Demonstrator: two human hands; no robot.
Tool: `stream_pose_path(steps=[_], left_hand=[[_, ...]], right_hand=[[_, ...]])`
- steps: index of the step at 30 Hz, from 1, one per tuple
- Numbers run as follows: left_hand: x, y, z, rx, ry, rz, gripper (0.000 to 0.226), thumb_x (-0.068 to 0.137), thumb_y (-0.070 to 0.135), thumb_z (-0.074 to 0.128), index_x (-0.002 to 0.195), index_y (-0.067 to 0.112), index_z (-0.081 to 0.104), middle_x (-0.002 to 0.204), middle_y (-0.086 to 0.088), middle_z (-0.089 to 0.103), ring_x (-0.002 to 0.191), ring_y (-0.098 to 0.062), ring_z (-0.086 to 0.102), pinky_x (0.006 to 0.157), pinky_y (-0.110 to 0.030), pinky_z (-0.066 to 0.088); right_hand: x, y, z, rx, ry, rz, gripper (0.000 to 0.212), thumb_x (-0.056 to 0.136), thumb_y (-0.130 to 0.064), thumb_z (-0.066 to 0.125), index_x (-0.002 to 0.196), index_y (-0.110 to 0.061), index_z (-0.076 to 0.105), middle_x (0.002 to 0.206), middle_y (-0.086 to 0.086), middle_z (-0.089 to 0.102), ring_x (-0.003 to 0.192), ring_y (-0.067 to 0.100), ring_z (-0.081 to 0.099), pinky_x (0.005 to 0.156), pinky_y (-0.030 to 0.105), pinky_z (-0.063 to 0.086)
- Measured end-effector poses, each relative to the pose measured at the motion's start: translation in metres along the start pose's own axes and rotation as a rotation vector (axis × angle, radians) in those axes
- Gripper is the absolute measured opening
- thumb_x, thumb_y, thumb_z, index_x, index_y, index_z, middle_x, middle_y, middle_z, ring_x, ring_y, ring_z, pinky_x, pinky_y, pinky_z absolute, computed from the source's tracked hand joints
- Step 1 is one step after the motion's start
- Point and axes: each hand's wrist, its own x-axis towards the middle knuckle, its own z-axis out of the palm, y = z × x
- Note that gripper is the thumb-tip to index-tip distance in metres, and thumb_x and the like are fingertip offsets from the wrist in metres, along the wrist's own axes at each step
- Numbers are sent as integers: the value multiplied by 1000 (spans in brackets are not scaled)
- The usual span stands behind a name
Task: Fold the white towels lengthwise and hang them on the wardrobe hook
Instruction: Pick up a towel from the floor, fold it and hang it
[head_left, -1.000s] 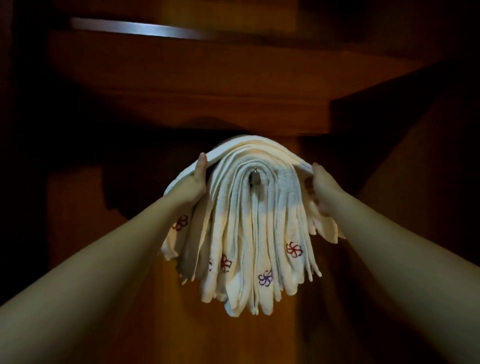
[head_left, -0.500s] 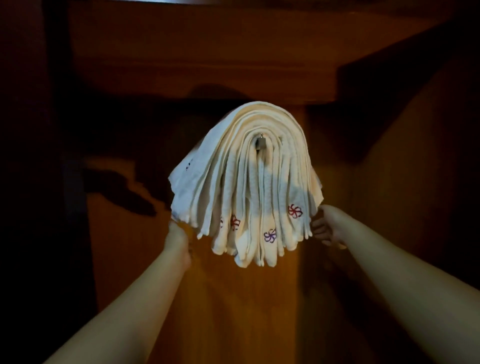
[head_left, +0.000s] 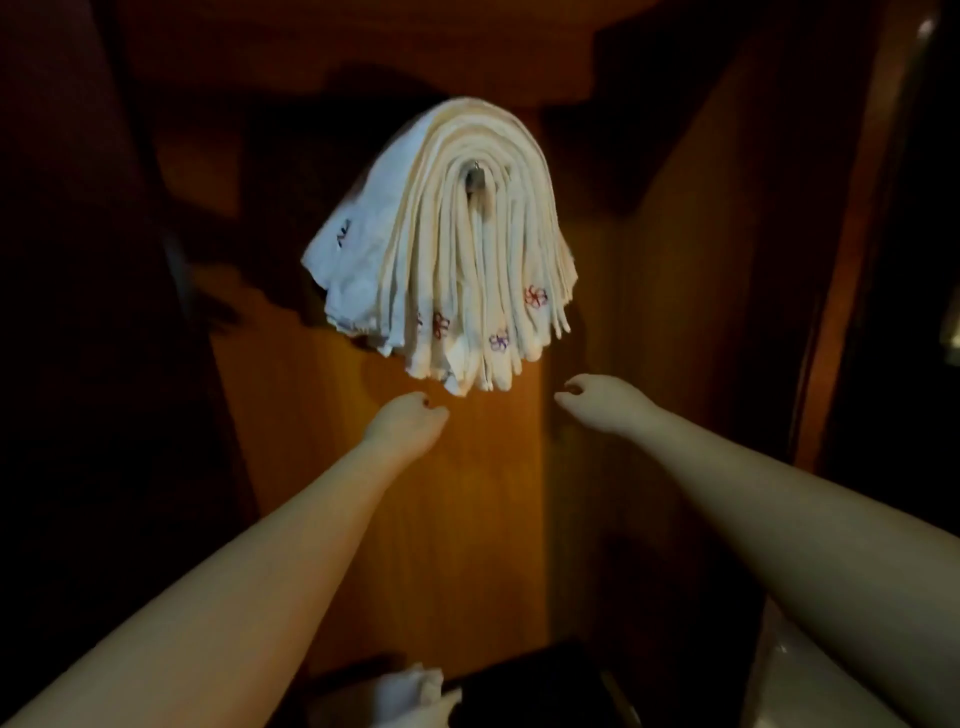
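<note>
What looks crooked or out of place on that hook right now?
The outermost towel on the left splays out from the stack of towels on the hook, its lower edge rumpled. Both hands are below, touching nothing.

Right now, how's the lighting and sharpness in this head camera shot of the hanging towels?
Head view: dim, warm light falls on the white towels and the wardrobe panel behind; the edges sink into black. The towels cast a dark shadow up and left. Both hands, left hand and right hand, look soft. Wide-angle bending shows at the sides.
</note>
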Motion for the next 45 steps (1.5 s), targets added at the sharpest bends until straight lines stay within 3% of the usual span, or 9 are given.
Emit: stream_pose_path(steps=[5,10,13,18,23,26,32,38,45], left_hand=[[-55,-24,40,253,-212,148,54,99,39,48,150,23,42,152,-3,47,135,-22,48,104,-39,43],[-113,-40,106,309,-431,237,52,102,44,47,150,27,41,145,-3,51,115,-18,60,79,-27,49],[-146,-48,159,319,-532,271,46,102,43,48,145,25,47,136,-4,57,115,-19,57,86,-32,46],[-198,-57,259,332,-770,376,40,101,42,51,135,21,57,96,7,61,80,-6,58,62,-28,43],[-243,-48,362,401,-932,404,35,102,41,48,128,22,61,109,2,62,89,-14,60,64,-30,44],[-274,-32,424,438,-1026,386,38,103,41,45,135,22,56,115,1,61,88,-15,58,64,-30,47],[-319,41,543,527,-1144,407,32,101,35,47,124,19,62,117,-5,64,99,-26,62,88,-43,56],[-348,116,651,514,-1220,404,26,98,29,49,107,11,65,95,-8,66,78,-25,60,61,-32,44],[-355,180,775,490,-1254,433,15,95,26,54,82,19,60,97,-8,68,87,-29,63,79,-42,55]], right_hand=[[-95,17,39,-133,-122,11,59,103,-47,45,153,-17,40,157,8,41,138,26,47,106,39,44],[-184,68,81,-151,-200,83,58,103,-48,46,153,-21,39,160,5,37,144,24,40,113,40,37],[-234,105,108,-145,-228,176,56,101,-49,47,150,-22,44,155,3,43,139,23,45,110,38,39],[-327,188,151,-62,-289,379,46,101,-45,47,137,-19,57,134,5,59,124,26,57,100,36,45],[-427,279,200,-19,-359,639,51,103,-46,46,147,-22,48,153,1,48,135,25,50,109,39,43],[-481,333,219,43,-454,801,53,104,-47,44,149,-21,45,154,1,45,135,25,50,108,41,44],[-551,453,221,163,-497,1009,51,104,-43,46,147,-16,48,149,8,50,130,29,52,103,38,43],[-577,563,201,244,-490,1148,49,103,-42,45,145,-17,50,146,9,52,128,30,54,101,39,45],[-581,677,194,266,-436,1273,48,101,-40,46,143,-17,52,144,8,54,125,29,56,100,40,46]])
